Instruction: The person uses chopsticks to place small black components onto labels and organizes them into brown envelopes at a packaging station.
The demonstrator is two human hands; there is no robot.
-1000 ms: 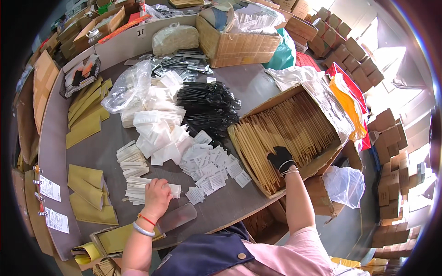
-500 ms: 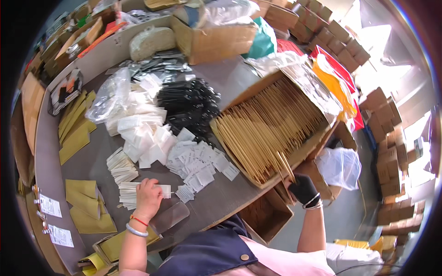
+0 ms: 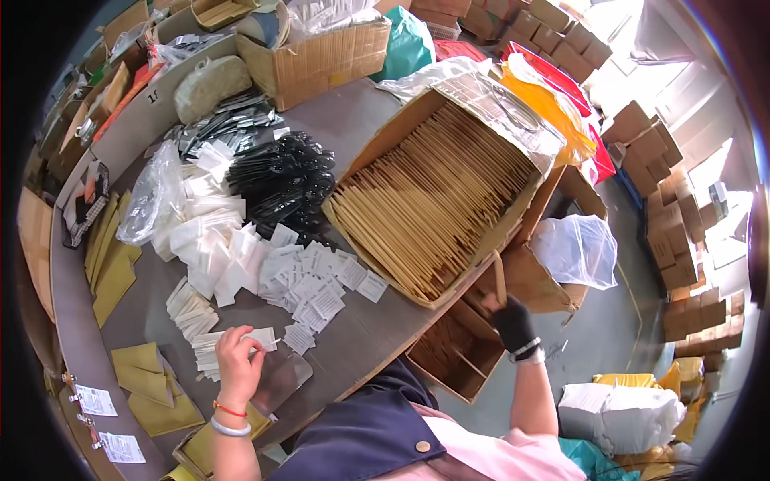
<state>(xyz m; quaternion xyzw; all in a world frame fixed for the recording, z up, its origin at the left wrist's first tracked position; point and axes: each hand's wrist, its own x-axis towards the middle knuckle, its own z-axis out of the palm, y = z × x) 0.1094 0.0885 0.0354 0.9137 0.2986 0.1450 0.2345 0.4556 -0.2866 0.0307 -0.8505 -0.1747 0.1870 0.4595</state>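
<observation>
Left hand (image 3: pixel 239 362), bare, red band and pale bracelet on the wrist, rests on a stack of white slips (image 3: pixel 228 346) near the front edge of the grey bench (image 3: pixel 377 325), fingers curled and pinching one thin white slip at its right end. Right hand (image 3: pixel 511 319), in a black glove, is off the bench edge and closed around a single brown padded envelope (image 3: pixel 499 280) held upright, just below the big open carton of brown envelopes (image 3: pixel 437 196) that lies tilted on the bench corner. A lower open cardboard box (image 3: pixel 459 353) sits under the bench edge, just left of the gloved hand.

Scattered small white label cards (image 3: pixel 317 280) lie between the slip stack and the carton. Above them a heap of white packets (image 3: pixel 210 232), a clear plastic bag (image 3: pixel 152 200) on its left, a pile of black sachets (image 3: pixel 282 180) on its right. Flat yellow-brown envelopes (image 3: pixel 148 385) lie left of the left hand, more along the bench's left side (image 3: pixel 108 256). A clear plastic sheet (image 3: pixel 281 377) lies just right of the left wrist. A clear bag (image 3: pixel 579 250) hangs right of the carton; stacked cardboard boxes (image 3: pixel 682 232) stand far right.
</observation>
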